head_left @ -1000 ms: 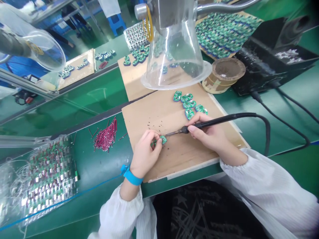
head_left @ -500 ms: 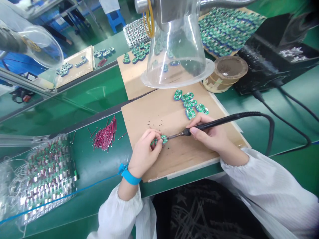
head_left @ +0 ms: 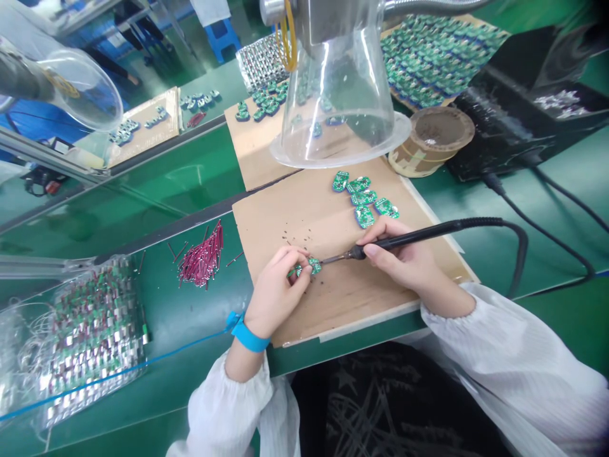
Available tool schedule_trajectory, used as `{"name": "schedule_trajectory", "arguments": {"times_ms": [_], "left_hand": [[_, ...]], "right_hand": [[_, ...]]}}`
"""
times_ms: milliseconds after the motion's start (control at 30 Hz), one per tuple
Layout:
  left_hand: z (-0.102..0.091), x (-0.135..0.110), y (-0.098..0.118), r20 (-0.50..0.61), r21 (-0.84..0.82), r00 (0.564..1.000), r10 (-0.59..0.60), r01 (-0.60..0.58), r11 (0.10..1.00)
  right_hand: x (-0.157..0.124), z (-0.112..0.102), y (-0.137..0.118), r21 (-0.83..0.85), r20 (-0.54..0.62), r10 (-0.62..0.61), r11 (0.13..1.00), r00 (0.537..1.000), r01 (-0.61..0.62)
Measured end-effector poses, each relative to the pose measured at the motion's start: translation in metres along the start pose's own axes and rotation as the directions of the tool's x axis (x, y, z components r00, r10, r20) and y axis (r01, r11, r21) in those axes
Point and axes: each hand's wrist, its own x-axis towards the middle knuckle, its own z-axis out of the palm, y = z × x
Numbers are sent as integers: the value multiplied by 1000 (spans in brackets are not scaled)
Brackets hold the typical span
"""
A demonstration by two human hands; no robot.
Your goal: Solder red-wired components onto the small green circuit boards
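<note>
Cardboard mat (head_left: 352, 295): open room toward front edge.
Left hand (head_left: 278, 285): pinching circuit board (head_left: 314, 266); right hand (head_left: 399, 259): gripping soldering iron (head_left: 425, 233).

two hands (head_left: 277, 291) (head_left: 408, 261), one soldering iron (head_left: 428, 233), five nearby boards (head_left: 363, 198)

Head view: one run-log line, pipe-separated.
left hand: holds circuit board | right hand: holds soldering iron, tip at board edge, contact unclear | surface: cardboard sheet | nearby: loose boards, red wires
</note>
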Motion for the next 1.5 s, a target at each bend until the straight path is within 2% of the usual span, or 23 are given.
{"name": "schedule_trajectory", "arguments": {"times_ms": [233,600,833,1067,1267,1500], "left_hand": [[-2,1,0,23,2,1000,9,-9,1000],[-4,3,3,53,6,998,15,-15,1000],[-6,5,6,61,48,998,19,-22,999],[-6,8,6,72,51,997,8,-12,999],[-5,6,3,51,36,999,4,-6,999],[-3,0,-3,6,23,1000,16,-16,1000]], "right_hand": [[0,-1,-2,-48,31,-44,998,999,46],[0,0,0,-77,39,-45,996,998,48],[-1,-1,1,-39,66,-52,998,996,55],[-3,-2,8,113,-56,-6,993,998,13],[-3,0,9,124,-46,-2,992,999,7],[-4,-3,10,179,-86,32,984,996,-16]]}}
